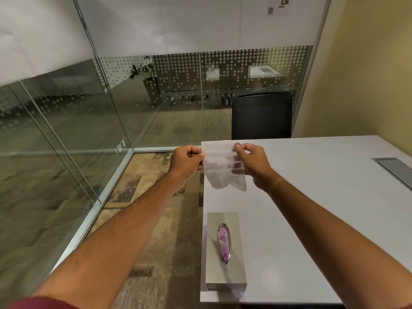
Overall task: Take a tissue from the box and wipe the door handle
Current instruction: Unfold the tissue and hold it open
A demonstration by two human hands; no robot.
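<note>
A thin white tissue (219, 162) hangs spread out in the air above the table's left edge. My left hand (186, 162) pinches its upper left corner. My right hand (252, 162) pinches its upper right side, with fingers showing through the sheet. The silver tissue box (225, 250) with an oval pink-lined opening lies on the white table (312, 197) nearer to me, below the hands. No door handle is in view.
Glass partition walls (73, 130) run along the left and back, meeting at a corner. A dark mesh office chair (262, 115) stands behind the table's far edge. A yellow wall is on the right, and a grey cable hatch (394, 170) sits in the tabletop.
</note>
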